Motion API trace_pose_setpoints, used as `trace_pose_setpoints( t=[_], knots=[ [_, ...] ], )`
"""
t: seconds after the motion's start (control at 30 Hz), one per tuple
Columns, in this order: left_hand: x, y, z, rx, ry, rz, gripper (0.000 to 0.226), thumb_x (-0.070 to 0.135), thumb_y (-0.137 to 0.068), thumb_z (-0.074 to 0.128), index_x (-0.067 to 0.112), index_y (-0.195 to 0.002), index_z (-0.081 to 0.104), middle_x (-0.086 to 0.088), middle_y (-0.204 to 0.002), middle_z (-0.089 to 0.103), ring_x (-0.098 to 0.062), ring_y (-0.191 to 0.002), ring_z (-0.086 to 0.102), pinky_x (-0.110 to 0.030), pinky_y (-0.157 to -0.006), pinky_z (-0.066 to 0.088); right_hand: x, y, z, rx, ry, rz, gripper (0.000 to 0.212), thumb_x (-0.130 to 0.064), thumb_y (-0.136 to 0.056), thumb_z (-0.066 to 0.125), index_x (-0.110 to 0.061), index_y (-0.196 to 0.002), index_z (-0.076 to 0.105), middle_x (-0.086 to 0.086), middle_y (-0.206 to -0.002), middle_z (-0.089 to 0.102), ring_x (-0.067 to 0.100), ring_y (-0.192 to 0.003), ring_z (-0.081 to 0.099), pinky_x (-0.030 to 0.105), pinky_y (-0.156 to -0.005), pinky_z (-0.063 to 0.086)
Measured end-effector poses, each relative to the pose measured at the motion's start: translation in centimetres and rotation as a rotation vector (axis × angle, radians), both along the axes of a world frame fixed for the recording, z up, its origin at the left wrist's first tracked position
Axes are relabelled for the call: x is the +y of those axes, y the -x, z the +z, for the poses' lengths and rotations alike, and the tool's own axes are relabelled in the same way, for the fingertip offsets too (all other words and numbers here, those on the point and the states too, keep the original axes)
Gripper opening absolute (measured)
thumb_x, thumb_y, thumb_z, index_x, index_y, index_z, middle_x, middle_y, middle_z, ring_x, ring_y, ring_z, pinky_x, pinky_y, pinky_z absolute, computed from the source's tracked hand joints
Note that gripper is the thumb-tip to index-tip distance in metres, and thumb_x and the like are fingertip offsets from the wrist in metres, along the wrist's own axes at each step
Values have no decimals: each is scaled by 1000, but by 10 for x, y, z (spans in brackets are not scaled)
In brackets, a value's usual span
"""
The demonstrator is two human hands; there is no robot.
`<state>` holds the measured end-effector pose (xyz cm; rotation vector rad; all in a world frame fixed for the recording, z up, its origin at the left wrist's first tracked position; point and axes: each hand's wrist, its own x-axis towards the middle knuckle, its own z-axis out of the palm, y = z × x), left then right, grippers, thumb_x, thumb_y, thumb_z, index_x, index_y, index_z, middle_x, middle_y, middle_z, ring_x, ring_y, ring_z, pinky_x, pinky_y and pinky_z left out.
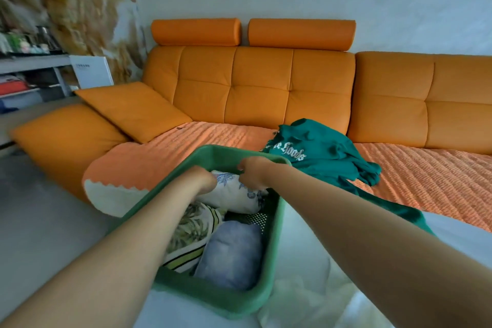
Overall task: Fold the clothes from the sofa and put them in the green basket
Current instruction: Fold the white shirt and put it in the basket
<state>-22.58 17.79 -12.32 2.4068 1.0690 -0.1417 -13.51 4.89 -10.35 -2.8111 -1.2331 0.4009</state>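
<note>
A green basket (pixel 213 297) stands in front of the orange sofa (pixel 261 88). Inside it lie a folded white floral garment (pixel 234 197) at the far end, a leaf-print garment (pixel 191 234) on the left and a folded pale blue garment (pixel 231 253) at the near end. My left hand (pixel 201 177) and my right hand (pixel 253 172) both grip the white floral garment inside the basket. An unfolded teal garment with white lettering (pixel 319 157) lies crumpled on the sofa seat, right of the basket, one part hanging over the front edge.
Two orange cushions (pixel 133 109) lean at the sofa's left end. An orange textured cover (pixel 426 181) lies over the seat. A shelf with small items (pixel 29 72) and a white box (pixel 91 72) stand at the left. Grey floor (pixel 40 221) spreads left of the basket.
</note>
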Motion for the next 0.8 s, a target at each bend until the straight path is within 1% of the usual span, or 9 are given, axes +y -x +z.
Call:
trace_pose_setpoints(
  t=[0.1, 0.17, 0.3, 0.43, 0.53, 0.63, 0.67, 0.73, 0.8],
  knots=[
    [17, -14, -18, 22, 66, -4, 54, 27, -102, 42, 0, -149, 36, -19, -152, 41, -35, -130, 51, -44, -105, 48, 20, -16, -22, 58, 90, 2, 42, -28, -101, 41, -8, -136, 53, 15, -134, 57, 30, -113, 56, 33, -89, 45],
    [19, -21, -25, 33, 77, 1, 59, 28, -102, 41, -1, -152, 29, -19, -154, 37, -36, -131, 50, -43, -105, 46, 28, -22, -31, 88, 122, 10, 47, -34, -103, 38, -7, -140, 49, 15, -142, 52, 31, -124, 52, 37, -98, 42],
    [18, -36, -34, 15, 61, -44, 51, 27, -102, 44, 0, -145, 41, -17, -146, 48, -30, -127, 53, -36, -105, 44, 31, -31, -38, 136, 158, -7, 52, -47, -101, 40, -11, -136, 52, 13, -138, 55, 30, -117, 56, 41, -98, 43],
    [16, -49, -34, 18, 91, -82, 64, 26, -99, 42, 5, -156, 20, -18, -144, 48, -31, -118, 55, -36, -89, 44, 19, -33, -35, 209, 226, -36, 64, -61, -98, 40, -11, -137, 53, 11, -141, 53, 27, -115, 54, 38, -92, 38],
    [16, -54, -35, -107, 201, -143, 55, 20, -96, 44, 10, -149, 33, -18, -137, 52, -28, -104, 57, -37, -81, 44, 12, -29, -31, 254, 252, -76, 69, -64, -97, 42, -11, -141, 50, 12, -140, 56, 29, -119, 58, 36, -92, 39],
    [18, -53, -39, -206, 257, -133, 57, 13, -93, 49, 12, -149, 37, -12, -144, 47, -27, -118, 53, -34, -88, 44, 15, -22, -23, 311, 316, -114, 58, -61, -98, 41, -10, -123, 53, 13, -93, 70, 22, -69, 72, 28, -72, 50],
    [19, -52, -38, -208, 231, -107, 53, 11, -92, 51, 10, -144, 41, -12, -132, 53, -27, -113, 56, -33, -84, 46, 18, -20, -20, 285, 332, -117, 55, -60, -98, 42, -10, -119, 52, 10, -87, 68, 21, -60, 66, 27, -64, 46],
    [18, -47, -32, -116, 97, -47, 25, 14, -93, 52, 6, -116, 52, -9, -92, 56, -25, -85, 58, -29, -70, 44, 22, -16, -13, 154, 316, -96, 58, -60, -94, 50, -13, -127, 53, 9, -110, 64, 21, -69, 57, 30, -68, 42],
    [13, -41, -24, 64, 1, -42, 18, 20, -98, 47, 4, -103, 53, -10, -82, 53, -26, -80, 56, -30, -73, 46, 25, -16, -13, 97, 242, -109, 68, -60, -88, 58, -14, -138, 49, 8, -121, 57, 24, -78, 55, 34, -71, 43]
  ],
)
